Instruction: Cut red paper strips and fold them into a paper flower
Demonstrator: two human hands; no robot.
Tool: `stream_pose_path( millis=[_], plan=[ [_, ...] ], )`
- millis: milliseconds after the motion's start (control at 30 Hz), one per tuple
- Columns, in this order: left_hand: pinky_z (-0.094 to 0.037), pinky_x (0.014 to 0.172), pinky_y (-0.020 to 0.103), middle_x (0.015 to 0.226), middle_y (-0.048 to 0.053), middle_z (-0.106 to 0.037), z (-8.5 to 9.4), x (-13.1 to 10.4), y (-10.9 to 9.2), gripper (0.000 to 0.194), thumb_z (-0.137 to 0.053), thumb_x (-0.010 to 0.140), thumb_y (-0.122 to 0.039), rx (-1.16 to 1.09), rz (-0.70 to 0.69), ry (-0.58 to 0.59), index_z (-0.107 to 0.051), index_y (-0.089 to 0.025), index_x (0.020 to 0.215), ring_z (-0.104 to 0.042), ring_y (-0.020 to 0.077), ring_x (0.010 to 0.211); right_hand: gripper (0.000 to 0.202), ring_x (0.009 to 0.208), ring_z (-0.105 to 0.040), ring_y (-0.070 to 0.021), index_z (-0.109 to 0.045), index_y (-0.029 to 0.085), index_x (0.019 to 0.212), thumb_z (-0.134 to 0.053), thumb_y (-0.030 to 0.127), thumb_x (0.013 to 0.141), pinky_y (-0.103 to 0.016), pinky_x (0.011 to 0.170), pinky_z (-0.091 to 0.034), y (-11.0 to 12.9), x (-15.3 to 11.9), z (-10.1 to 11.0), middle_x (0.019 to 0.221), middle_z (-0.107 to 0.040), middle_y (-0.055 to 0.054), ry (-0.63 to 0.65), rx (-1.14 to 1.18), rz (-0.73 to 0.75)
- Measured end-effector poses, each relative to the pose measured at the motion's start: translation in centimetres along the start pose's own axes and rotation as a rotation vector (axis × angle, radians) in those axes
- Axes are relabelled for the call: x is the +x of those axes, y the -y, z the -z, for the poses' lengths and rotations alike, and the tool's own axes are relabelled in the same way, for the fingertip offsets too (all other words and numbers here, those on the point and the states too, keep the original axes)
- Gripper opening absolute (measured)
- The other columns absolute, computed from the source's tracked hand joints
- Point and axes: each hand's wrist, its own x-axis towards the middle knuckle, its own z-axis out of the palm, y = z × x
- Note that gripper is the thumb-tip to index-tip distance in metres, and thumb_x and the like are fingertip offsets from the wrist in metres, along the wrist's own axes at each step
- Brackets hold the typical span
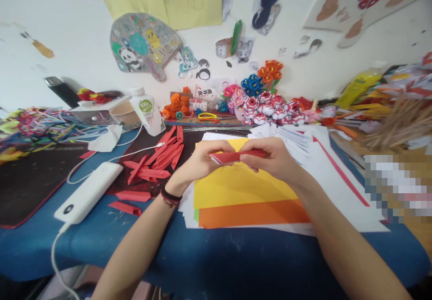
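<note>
A folded red paper strip with a white underside is held level between both hands, above yellow paper. My left hand pinches its left end. My right hand grips the right part, thumb on the front face; some of its fingers are hidden behind the strip. Orange paper shows under the yellow sheet, with white sheets beneath and to the right. Folded red paper pieces lie in a loose pile left of my left hand.
A white power bank with cables lies at the left on the blue table. A white bottle stands behind the red pile. Paper flowers line the wall, and cut white strips lie behind my right hand.
</note>
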Motion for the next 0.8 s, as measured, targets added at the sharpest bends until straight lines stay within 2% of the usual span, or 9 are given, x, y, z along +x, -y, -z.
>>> stream_pose_path(
  millis=[167, 367, 467, 667, 800],
  plan=[
    [-0.050, 0.067, 0.025, 0.079, 0.004, -0.072, 0.1, 0.1, -0.2, 0.017, -0.073, 0.083, -0.031, 0.036, 0.018, 0.024, -0.069, -0.015, 0.082, -0.064, 0.0147, 0.071, 0.024, 0.046, -0.047, -0.0078, -0.069, 0.016, 0.077, -0.068, 0.037, 0.088, -0.023, 0.046, -0.035, 0.2, 0.1, 0.0, 0.054, -0.055, 0.004, 0.006, -0.024, 0.024],
    [-0.048, 0.068, 0.026, 0.080, 0.005, -0.071, 0.1, 0.2, -0.4, 0.021, -0.071, 0.086, -0.034, -0.001, 0.052, 0.137, -0.070, -0.014, 0.081, -0.063, 0.0154, 0.073, 0.025, 0.052, -0.042, -0.0076, -0.068, 0.016, 0.071, -0.068, 0.035, 0.088, -0.024, 0.048, -0.030, 0.3, 0.0, 0.1, 0.058, -0.054, 0.003, -0.038, -0.086, 0.086],
    [-0.048, 0.069, 0.027, 0.077, 0.005, -0.070, -0.1, 0.2, -0.1, 0.023, -0.070, 0.087, -0.035, -0.024, 0.009, 0.147, -0.070, -0.015, 0.076, -0.062, 0.0149, 0.071, 0.025, 0.052, -0.041, -0.0079, -0.069, 0.016, 0.072, -0.068, 0.036, 0.088, -0.024, 0.048, -0.029, 0.3, -0.1, 0.1, 0.058, -0.053, 0.003, 0.002, -0.054, 0.070],
    [-0.050, 0.070, 0.027, 0.078, 0.005, -0.071, 0.1, 0.0, 0.7, 0.014, -0.069, 0.088, -0.028, -0.037, -0.092, 0.100, -0.073, -0.017, 0.080, -0.063, 0.0140, 0.072, 0.029, 0.053, -0.040, -0.0082, -0.067, 0.016, 0.070, -0.069, 0.040, 0.086, -0.025, 0.048, -0.028, 0.2, -0.2, 0.1, 0.057, -0.050, 0.003, 0.088, -0.035, 0.012],
    [-0.052, 0.072, 0.028, 0.081, 0.007, -0.073, 0.6, 0.0, 0.7, 0.015, -0.068, 0.088, -0.028, -0.019, -0.101, 0.177, -0.074, -0.018, 0.078, -0.065, 0.0161, 0.075, 0.028, 0.053, -0.038, -0.0079, -0.071, 0.016, 0.076, -0.068, 0.041, 0.088, -0.025, 0.049, -0.027, 0.1, -0.2, 0.2, 0.059, -0.052, 0.003, 0.222, -0.053, 0.016]
  ],
)
